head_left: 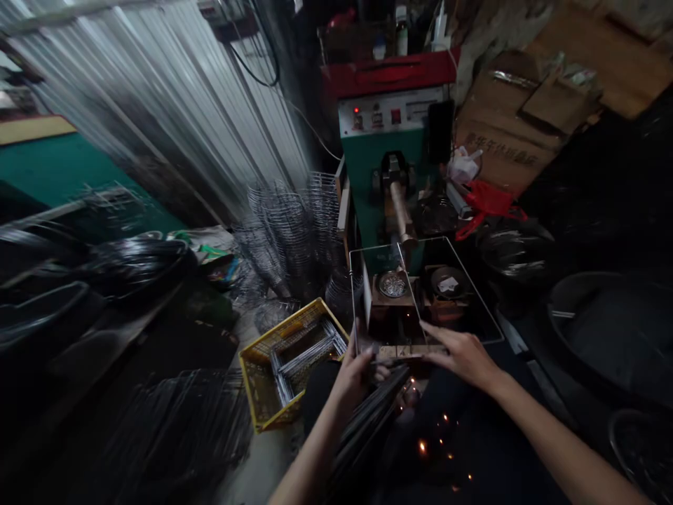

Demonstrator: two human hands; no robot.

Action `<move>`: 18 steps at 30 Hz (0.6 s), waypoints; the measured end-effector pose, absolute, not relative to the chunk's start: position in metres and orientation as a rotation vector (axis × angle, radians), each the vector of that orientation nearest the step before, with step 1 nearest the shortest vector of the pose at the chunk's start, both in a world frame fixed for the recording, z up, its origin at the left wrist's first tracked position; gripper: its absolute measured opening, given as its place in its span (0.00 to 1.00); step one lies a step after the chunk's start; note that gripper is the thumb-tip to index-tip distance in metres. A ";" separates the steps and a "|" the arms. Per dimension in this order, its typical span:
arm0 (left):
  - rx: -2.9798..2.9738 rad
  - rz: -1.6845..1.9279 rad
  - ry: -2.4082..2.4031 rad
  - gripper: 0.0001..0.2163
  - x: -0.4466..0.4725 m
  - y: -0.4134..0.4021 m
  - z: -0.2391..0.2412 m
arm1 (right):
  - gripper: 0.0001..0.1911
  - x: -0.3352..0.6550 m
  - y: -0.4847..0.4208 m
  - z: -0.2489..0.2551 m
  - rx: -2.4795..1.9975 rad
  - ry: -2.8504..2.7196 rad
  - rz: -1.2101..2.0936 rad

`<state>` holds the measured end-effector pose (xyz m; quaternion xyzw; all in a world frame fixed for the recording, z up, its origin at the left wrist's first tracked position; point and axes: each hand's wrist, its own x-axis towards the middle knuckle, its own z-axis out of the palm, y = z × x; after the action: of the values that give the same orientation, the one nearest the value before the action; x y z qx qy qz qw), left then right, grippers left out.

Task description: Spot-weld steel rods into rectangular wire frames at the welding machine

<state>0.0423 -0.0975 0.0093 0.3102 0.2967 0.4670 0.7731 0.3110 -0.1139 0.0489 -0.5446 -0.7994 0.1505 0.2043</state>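
Observation:
A rectangular wire frame (463, 277) lies in front of a green and red welding machine (392, 140), under its brass electrode arm (402, 214). My left hand (353, 375) grips the frame's near left corner with its fingers closed. My right hand (460, 354) rests on the frame's near edge, fingers stretched along the wire. Orange sparks (420, 445) glow low between my arms. A bundle of thin metal rods (368, 421) lies across my lap under the left hand.
A yellow plastic crate (263, 354) with wire pieces sits to the left. Stacked wire baskets (294, 231) stand behind it. Corrugated metal sheet (158, 91) leans at the left. Cardboard (505, 151) and a red bag (488, 200) lie right of the machine. Dark tubs (604, 330) stand at right.

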 end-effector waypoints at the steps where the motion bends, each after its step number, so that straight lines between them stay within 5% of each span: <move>1: 0.698 1.023 0.632 0.43 0.044 -0.077 0.012 | 0.34 0.314 -0.093 0.051 -1.531 -2.235 0.342; 8: 0.728 1.064 0.611 0.40 0.050 0.031 0.027 | 0.29 0.345 0.024 0.055 -1.595 -2.237 0.086; 18: 0.727 1.114 0.616 0.42 0.053 0.063 0.026 | 0.29 0.349 0.072 0.053 -1.571 -2.150 0.091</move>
<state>0.0533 0.0631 0.0259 0.3318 0.2813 0.5083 0.7432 0.3487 0.0717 0.0531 -0.5728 -0.7841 0.0333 0.2365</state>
